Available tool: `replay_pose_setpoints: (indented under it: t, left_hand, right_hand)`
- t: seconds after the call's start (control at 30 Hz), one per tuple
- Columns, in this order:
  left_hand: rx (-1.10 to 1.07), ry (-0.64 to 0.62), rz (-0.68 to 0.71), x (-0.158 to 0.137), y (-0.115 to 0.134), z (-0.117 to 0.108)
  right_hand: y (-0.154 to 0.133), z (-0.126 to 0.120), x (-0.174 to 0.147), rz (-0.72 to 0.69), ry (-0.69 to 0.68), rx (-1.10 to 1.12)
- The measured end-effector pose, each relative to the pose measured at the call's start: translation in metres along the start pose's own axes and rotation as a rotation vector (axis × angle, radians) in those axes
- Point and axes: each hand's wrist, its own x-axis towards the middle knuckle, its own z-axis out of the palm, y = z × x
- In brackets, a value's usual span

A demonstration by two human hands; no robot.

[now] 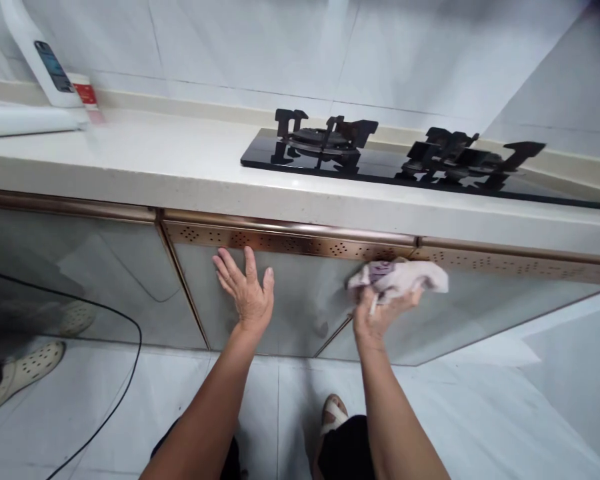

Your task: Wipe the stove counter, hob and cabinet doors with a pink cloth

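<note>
My left hand (pixel 246 288) lies flat with spread fingers against the grey glass cabinet door (pixel 290 300), its fingertips just under the copper-coloured perforated strip (pixel 290 244). Gripped in my right hand (pixel 380 313) is a white cloth (pixel 400 277) with a purple patch. The cloth presses on the cabinet front near the seam between two doors, at the lower edge of the strip. Some of my right fingers are hidden by the cloth, which looks slightly blurred.
Above, a pale countertop (pixel 180 157) carries a black gas hob (pixel 380 167). A white bottle (pixel 45 60) and a red-and-white container (pixel 85 92) stand at the back left. A black cable (pixel 139 347) crosses the left side; another person's clog (pixel 30 367) rests on the tiled floor.
</note>
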Motion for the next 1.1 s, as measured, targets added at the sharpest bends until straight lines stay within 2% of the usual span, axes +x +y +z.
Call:
replay_pose_setpoints:
  t: [0.1, 0.27, 0.4, 0.47, 0.53, 0.63, 0.73, 0.8, 0.87, 1.0, 1.1]
  left_hand:
    - [-0.005, -0.015, -0.003, 0.001, -0.002, -0.001]
    - [0.013, -0.044, -0.001, 0.003, -0.005, -0.005]
    - [0.023, -0.074, 0.001, 0.003, -0.007, -0.011]
    - [0.026, -0.1, -0.019, 0.003, -0.008, -0.013]
    - [0.023, -0.122, -0.039, 0.003, -0.008, -0.016]
    - [-0.006, -0.103, -0.043, 0.002, -0.006, -0.018]
    - [-0.042, -0.017, -0.029, 0.002, -0.001, -0.019]
    - [-0.059, 0.029, -0.027, 0.003, 0.001, -0.02]
    - [-0.076, 0.054, -0.028, 0.005, 0.003, -0.022]
    - [-0.115, 0.1, -0.057, 0.01, -0.002, -0.027]
    - [-0.135, 0.175, -0.161, 0.016, -0.012, -0.032]
  right_hand:
    - [-0.025, 0.013, -0.031, -0.119, 0.016, -0.096]
    - [-0.063, 0.029, -0.074, -0.323, -0.136, -0.079]
    - [-0.081, 0.029, -0.084, -0.434, -0.301, 0.041]
    - [-0.082, 0.025, -0.074, -0.455, -0.259, 0.143]
    - [-0.075, 0.018, -0.054, -0.388, -0.081, 0.176]
    - [-0.055, 0.006, -0.013, -0.161, 0.19, 0.079]
    - [-0.044, 0.002, 0.019, 0.081, 0.303, 0.037]
    - [-0.052, 0.008, 0.025, 0.118, 0.315, 0.053]
    - [-0.077, 0.019, 0.019, 0.0, 0.24, 0.059]
    - [-0.151, 0.047, -0.01, -0.434, -0.089, 0.047]
    - [-0.188, 0.062, -0.022, -0.66, -0.171, 0.044]
